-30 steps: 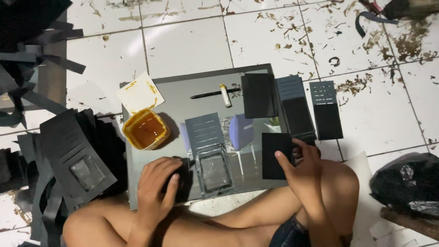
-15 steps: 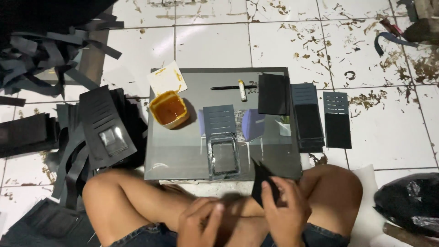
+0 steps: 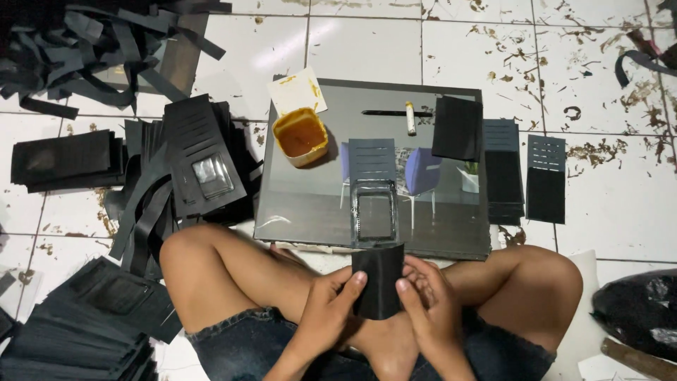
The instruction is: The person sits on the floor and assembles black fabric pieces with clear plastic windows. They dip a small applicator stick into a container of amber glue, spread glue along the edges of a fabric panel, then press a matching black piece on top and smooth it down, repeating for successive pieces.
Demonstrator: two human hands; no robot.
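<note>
Both hands, left hand point(image 3: 321, 310) and right hand point(image 3: 430, 307), grip a flat black leather piece point(image 3: 378, 280) between closed fingers point(image 3: 352, 283). It sits just below the grey glossy board point(image 3: 317, 204). The orange glue tub point(image 3: 300, 135) rests on that board's upper left.

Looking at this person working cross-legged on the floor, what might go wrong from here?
The open tub of amber glue sits on the work board near the knee; a bump might tip it. The black piece, pressed between left hand and right hand, may crease or bond crooked. The black stacks at the board's edge might slide off.
</note>
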